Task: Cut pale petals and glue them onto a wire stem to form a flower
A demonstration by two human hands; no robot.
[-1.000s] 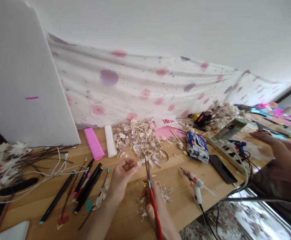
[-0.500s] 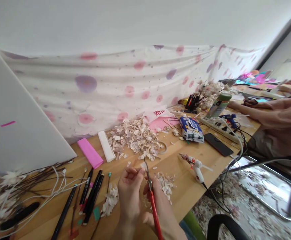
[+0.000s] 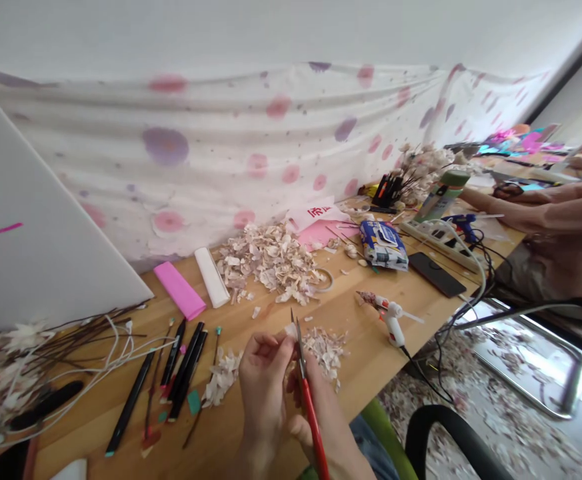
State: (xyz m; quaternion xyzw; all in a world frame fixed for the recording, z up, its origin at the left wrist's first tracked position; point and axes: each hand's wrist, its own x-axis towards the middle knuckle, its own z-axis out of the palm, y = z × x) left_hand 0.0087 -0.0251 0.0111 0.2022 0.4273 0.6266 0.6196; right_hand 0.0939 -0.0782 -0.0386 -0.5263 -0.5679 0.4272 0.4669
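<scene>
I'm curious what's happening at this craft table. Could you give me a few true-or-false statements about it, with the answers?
1. The right hand holds red-handled scissors. True.
2. The left hand grips a hot glue gun. False: it pinches a small pale scrap; the hot glue gun lies on the wooden table.
3. A pink block lies beside a white block. True.
4. The black phone sits on the power strip. False: the black phone lies beside the power strip.
5. Another person's hands show at the right. True.
</scene>
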